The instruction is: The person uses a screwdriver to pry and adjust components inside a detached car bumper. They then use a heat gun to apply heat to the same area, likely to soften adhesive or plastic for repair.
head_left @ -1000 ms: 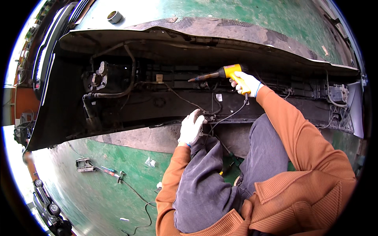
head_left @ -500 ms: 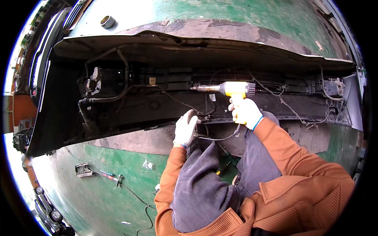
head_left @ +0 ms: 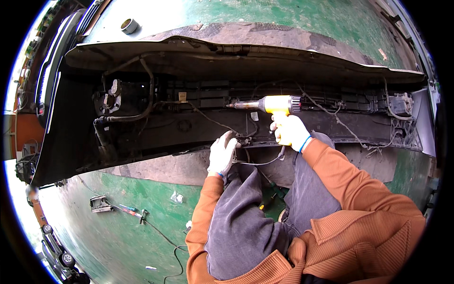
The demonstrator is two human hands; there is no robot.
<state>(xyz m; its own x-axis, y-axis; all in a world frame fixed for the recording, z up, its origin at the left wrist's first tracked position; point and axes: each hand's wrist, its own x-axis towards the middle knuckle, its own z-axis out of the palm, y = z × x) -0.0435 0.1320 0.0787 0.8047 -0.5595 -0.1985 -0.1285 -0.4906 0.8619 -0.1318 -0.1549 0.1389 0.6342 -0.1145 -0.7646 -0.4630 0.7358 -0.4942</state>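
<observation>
A large dark car bumper (head_left: 156,128) lies across the view with its inner side showing. My right hand (head_left: 292,131), in a white glove, is wrapped round the grip of a yellow heat gun (head_left: 279,105). Its metal nozzle points left, over the middle of the bumper. The gun's cable hangs down from the grip and runs left under my left hand. My left hand (head_left: 221,154), also gloved, rests on the bumper's near edge with its fingers stretched out. Beside its fingertips runs a thin wiring harness (head_left: 211,122).
A ring-shaped roll (head_left: 128,26) lies on the floor beyond the bumper. At lower left are a small metal frame (head_left: 100,204), a screwdriver-like tool (head_left: 130,211) with a black cord, and a crumpled clear plastic piece (head_left: 177,197). A stained mat (head_left: 156,171) extends under the bumper.
My right hand and the heat gun have shifted slightly to the left. My left hand has stayed almost in place at the bumper's near edge.
</observation>
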